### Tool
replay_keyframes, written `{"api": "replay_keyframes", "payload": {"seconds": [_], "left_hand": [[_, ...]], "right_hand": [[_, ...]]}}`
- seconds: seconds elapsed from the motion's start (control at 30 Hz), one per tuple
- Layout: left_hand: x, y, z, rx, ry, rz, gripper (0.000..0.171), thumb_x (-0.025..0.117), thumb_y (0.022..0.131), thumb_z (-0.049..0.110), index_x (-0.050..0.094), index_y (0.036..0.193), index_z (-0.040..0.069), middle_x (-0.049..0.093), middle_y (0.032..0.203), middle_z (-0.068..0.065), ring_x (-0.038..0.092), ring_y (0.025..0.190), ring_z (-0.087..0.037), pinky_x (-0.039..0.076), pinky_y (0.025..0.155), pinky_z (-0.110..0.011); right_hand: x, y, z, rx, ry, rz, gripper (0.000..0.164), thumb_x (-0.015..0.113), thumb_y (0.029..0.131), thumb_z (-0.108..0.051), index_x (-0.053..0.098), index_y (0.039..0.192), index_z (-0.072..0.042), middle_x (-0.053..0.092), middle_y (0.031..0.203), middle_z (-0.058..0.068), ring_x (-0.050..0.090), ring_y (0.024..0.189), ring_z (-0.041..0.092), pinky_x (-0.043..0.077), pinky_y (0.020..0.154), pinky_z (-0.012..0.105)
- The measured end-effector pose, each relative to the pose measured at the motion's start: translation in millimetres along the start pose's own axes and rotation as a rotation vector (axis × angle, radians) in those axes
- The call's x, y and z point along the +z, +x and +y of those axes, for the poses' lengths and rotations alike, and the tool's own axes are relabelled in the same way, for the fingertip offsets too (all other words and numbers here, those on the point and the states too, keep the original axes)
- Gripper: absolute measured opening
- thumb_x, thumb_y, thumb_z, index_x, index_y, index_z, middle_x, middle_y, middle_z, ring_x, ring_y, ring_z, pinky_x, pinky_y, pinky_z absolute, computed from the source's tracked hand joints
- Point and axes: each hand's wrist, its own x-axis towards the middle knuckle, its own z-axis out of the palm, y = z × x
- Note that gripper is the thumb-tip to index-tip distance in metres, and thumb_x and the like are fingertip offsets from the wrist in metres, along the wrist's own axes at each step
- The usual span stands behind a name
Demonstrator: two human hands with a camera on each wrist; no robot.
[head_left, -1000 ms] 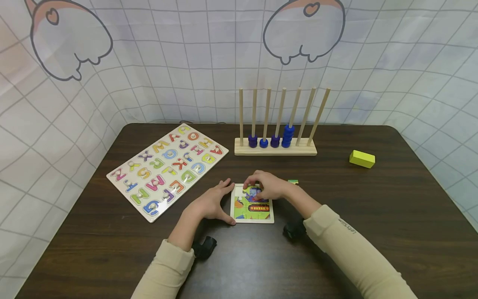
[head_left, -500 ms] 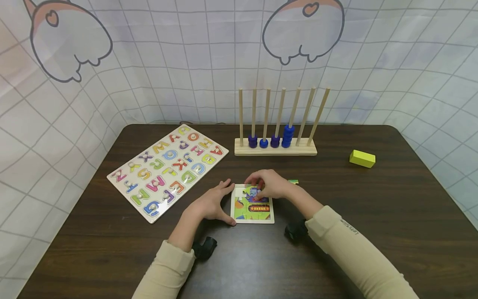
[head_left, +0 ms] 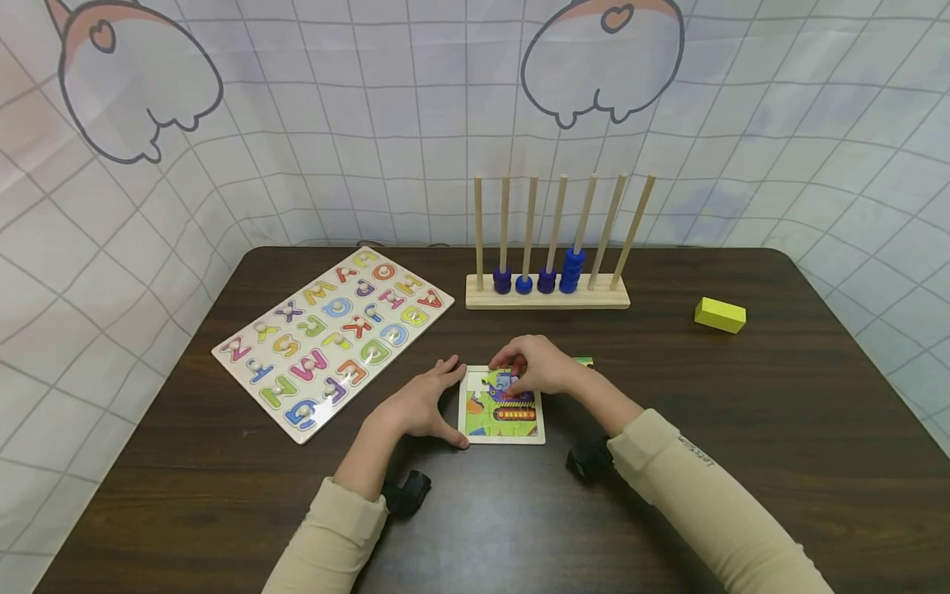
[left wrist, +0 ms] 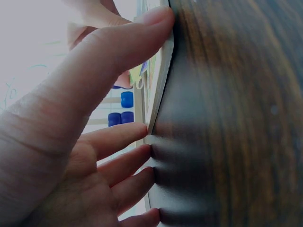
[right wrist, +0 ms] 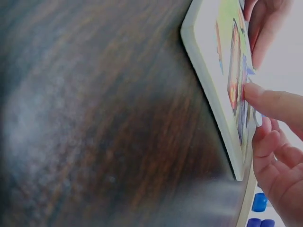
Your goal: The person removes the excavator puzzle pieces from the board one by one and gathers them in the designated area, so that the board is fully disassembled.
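A small square jigsaw puzzle (head_left: 506, 440) with a pale frame and a digger picture lies on the table. My left hand (head_left: 418, 403) rests along its left side, thumb at the near corner and index finger at the far corner. In the left wrist view its fingers (left wrist: 125, 161) are fairly straight, their tips at the tabletop. Over the puzzle's upper part, my right hand (head_left: 540, 367) pinches a puzzle piece (right wrist: 258, 118) between thumb and fingers; the hand hides much of it. Beside the upper left of the picture, a pale patch of bare backing (head_left: 477, 378) shows.
Behind the right wrist lies a loose green piece (head_left: 585, 361), partly covered. An alphabet peg board (head_left: 334, 338) is at the left. A wooden bead counter (head_left: 547, 303) with upright rods stands at the back, and a yellow block (head_left: 720, 315) sits at the right.
My right hand has shifted slightly right and away over the puzzle's upper part, still pinching the piece. The left hand keeps its place at the frame.
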Motion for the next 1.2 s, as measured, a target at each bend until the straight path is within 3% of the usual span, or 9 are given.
{"api": "replay_keyframes", "payload": {"seconds": [0.6,0.9,1.2], "left_hand": [[-0.3,-0.3,0.0,-0.002,-0.003,-0.002,0.103,0.085,0.061,0.035,0.030,0.144,0.009,0.015,0.152,-0.006,0.010,0.138,-0.026,0.021,0.107,-0.045],[0.9,0.1,0.0,-0.012,0.000,-0.004,0.104,0.085,0.060,0.035,0.029,0.144,0.010,0.015,0.152,-0.005,0.011,0.138,-0.026,0.021,0.107,-0.045],[0.5,-0.1,0.6,-0.014,-0.001,-0.004,0.103,0.085,0.061,0.035,0.029,0.144,0.010,0.015,0.152,-0.006,0.010,0.138,-0.026,0.021,0.107,-0.045]], "right_hand": [[0.0,-0.9,2.0,-0.006,0.004,0.008,0.033,0.078,0.071,-0.008,0.068,0.102,-0.006,0.059,0.090,0.002,0.052,0.075,0.013,0.046,0.067,0.024],[-3.7,-3.4,3.8,-0.014,0.059,-0.045,0.037,0.075,0.073,-0.004,0.067,0.108,-0.006,0.061,0.086,0.003,0.052,0.063,0.010,0.044,0.059,0.023],[-1.2,-4.9,3.7,-0.003,0.057,-0.013,0.035,0.077,0.071,-0.006,0.067,0.105,-0.004,0.055,0.089,0.006,0.051,0.065,0.010,0.045,0.059,0.022]]}}
